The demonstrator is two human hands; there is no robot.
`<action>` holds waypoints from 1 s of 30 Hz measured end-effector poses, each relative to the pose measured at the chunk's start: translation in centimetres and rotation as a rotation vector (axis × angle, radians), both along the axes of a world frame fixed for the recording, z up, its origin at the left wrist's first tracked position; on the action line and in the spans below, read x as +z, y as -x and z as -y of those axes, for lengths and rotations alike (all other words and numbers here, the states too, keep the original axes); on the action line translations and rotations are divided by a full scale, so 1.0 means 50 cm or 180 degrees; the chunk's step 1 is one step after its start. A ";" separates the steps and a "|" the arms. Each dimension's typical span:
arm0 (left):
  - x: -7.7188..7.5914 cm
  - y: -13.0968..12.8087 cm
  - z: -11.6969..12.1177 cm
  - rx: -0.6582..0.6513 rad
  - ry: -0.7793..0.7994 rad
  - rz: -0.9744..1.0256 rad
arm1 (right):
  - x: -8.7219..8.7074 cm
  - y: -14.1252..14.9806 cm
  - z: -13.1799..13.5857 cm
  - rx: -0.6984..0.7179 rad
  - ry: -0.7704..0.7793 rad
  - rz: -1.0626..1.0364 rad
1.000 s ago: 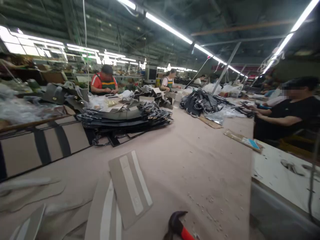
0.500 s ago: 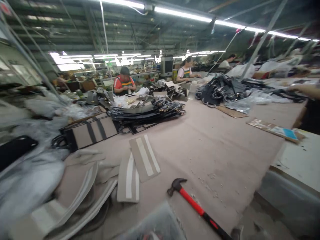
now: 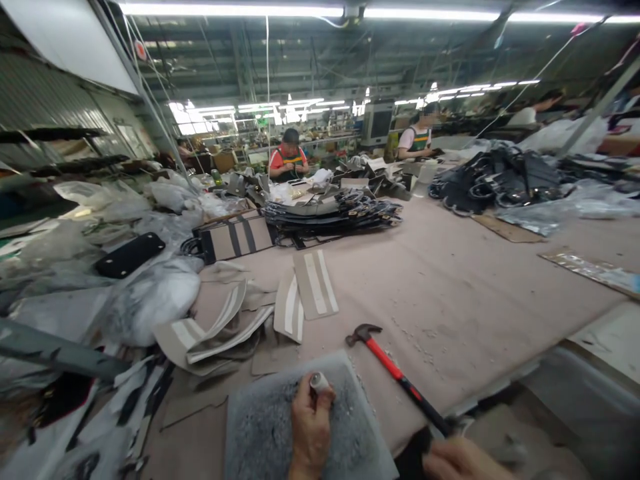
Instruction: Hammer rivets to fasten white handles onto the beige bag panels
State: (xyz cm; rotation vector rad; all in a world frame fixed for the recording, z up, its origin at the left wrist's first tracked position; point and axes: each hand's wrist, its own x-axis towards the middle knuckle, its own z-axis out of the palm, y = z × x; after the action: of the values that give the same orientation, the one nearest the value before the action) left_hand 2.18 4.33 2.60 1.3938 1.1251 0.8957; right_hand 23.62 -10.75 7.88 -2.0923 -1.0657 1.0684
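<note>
My left hand (image 3: 311, 430) is closed round a short whitish cylinder (image 3: 319, 382) with a round top end, above a grey, dark-marked board (image 3: 260, 427). What kind of tool the cylinder is, I cannot make out. At the bottom edge my right hand (image 3: 465, 460), blurred, has its fingers curled at a floppy black piece (image 3: 414, 453) and seems to pinch it. A claw hammer (image 3: 393, 370) with a red and black handle lies on the table right of the board, its handle end close to my right hand.
Beige strips (image 3: 316, 283) with white bands lie behind the board on the cloth-covered table (image 3: 425, 267). Stacked black-edged bag parts (image 3: 335, 217), a black heap (image 3: 500, 177) and plastic bags (image 3: 155, 300) surround it. Two co-workers (image 3: 289, 157) sit across. A pale bin (image 3: 575, 393) stands right.
Both my hands have come into view, the left with the whitish cylinder over the board. The camera has turned left and down, showing more of the board.
</note>
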 end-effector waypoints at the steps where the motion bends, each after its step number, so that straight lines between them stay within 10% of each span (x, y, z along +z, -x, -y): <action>1: -0.002 0.000 0.000 -0.0023 -0.0021 0.0001 | 0.025 -0.020 -0.037 0.0128 0.0021 -0.0109; 6: -0.007 -0.001 -0.001 -0.0071 -0.0014 -0.0042 | 0.100 -0.074 -0.356 -0.0503 -0.1040 0.0262; 10: -0.001 -0.001 0.001 -0.0076 -0.0089 -0.0106 | 0.052 -0.070 -0.583 -0.0655 -0.0959 0.0147; 17: 0.006 -0.008 0.004 -0.0010 0.0119 0.0042 | -0.041 -0.077 -0.740 -0.0807 -0.0883 -0.0409; 23: 0.022 -0.015 0.009 0.0128 0.0284 0.0147 | 0.006 -0.069 -0.694 -0.0628 -0.1264 -0.1071; 30: 0.014 -0.012 0.006 0.0817 0.0162 0.0521 | 0.086 -0.028 -0.322 0.0875 -0.2920 -0.0401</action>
State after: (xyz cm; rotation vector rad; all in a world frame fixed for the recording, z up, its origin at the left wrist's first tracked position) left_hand 2.76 4.01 3.32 1.1286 1.2087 1.1346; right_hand 25.04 5.36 12.16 -1.1576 -1.4452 0.6154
